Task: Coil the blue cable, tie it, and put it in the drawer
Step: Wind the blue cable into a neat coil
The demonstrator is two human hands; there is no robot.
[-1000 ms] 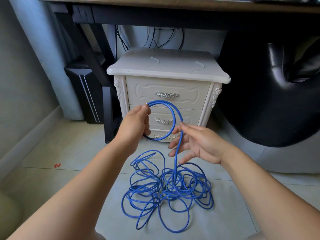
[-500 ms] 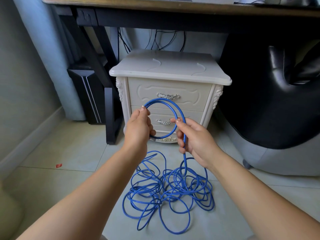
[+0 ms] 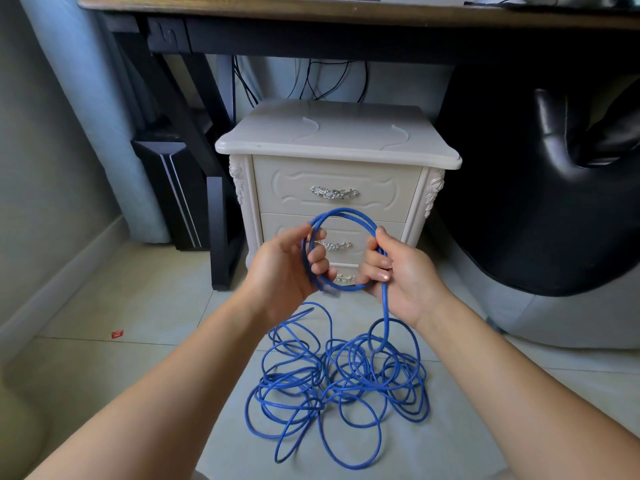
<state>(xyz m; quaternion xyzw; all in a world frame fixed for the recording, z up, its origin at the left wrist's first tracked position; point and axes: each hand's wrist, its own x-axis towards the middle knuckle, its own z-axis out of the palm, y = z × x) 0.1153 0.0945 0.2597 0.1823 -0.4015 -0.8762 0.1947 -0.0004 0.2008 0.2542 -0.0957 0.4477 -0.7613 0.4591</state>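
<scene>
A first loop of the blue cable [image 3: 346, 213] is gripped by left hand [image 3: 280, 271] and right hand [image 3: 403, 271], the springy, light remainder tangled on the floor [image 3: 104, 306], best gathered near the loop.

no text, label, brand or number can be read anywhere.
</scene>
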